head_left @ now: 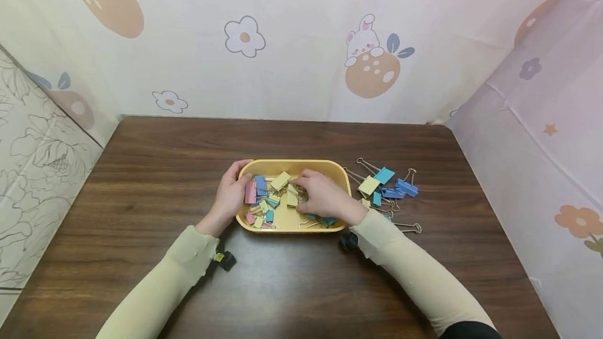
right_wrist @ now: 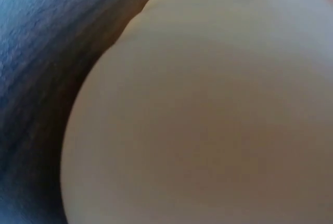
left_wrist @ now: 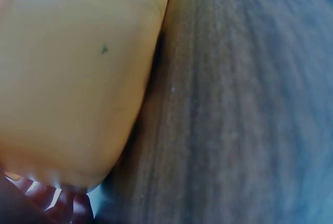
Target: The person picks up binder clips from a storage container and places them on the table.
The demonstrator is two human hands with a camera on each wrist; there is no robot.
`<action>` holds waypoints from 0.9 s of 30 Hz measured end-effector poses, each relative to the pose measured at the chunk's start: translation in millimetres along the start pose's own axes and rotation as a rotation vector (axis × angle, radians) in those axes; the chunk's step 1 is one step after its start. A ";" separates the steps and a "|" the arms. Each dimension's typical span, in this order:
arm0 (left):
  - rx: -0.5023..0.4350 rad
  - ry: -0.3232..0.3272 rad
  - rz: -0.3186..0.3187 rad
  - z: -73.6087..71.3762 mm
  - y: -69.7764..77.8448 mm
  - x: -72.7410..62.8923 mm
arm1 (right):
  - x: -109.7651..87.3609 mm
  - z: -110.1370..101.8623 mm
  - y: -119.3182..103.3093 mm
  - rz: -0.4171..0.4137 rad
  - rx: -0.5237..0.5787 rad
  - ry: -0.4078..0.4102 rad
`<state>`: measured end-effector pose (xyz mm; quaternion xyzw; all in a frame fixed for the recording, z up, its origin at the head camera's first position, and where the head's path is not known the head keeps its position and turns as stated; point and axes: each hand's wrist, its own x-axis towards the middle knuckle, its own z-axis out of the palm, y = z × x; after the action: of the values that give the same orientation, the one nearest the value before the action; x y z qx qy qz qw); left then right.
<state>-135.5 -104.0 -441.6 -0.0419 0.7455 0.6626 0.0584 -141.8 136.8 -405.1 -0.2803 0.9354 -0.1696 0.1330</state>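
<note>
A yellow plastic tray [head_left: 292, 230] with binder clips in it stands on the table. My left hand [head_left: 229, 196] grips its left end, thumb over the rim; in the left wrist view the fingers [left_wrist: 62, 206] curl by the tray's outer wall [left_wrist: 78, 78]. Inside the tray, my right hand [head_left: 325, 195] pinches a yellow binder clip [head_left: 292, 196] between thumb and fingers. Another yellow clip [head_left: 280, 180] lies just behind it. Pink [head_left: 250, 192] and blue clips [head_left: 261, 185] sit at the left end, with several small clips in front of them. Teal clips [head_left: 328, 221] lie partly under my right hand.
Right of the tray, a loose pile holds a yellow clip [head_left: 369, 185], a teal clip [head_left: 384, 174] and blue clips [head_left: 406, 188], some with wire handles sticking out. The brown wooden table [head_left: 165, 171] meets patterned cloth [head_left: 292, 82] at the back.
</note>
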 end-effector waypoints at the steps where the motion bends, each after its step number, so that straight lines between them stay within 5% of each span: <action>1: 0.003 0.001 -0.005 0.1 0.4 -0.1 | -0.3 -0.3 -0.1 0.003 0.003 0.002; 15: -0.012 0.001 0.017 -1.2 -0.8 1.5 | -11.5 -9.8 -3.1 -0.036 0.037 0.034; 27: -0.013 -0.003 0.018 -0.5 -2.6 1.5 | -48.6 -37.0 7.7 -0.028 0.121 0.138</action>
<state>-136.6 -104.8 -444.3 -0.0346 0.7413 0.6681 0.0532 -119.0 179.5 -367.0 -0.2726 0.9263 -0.2465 0.0826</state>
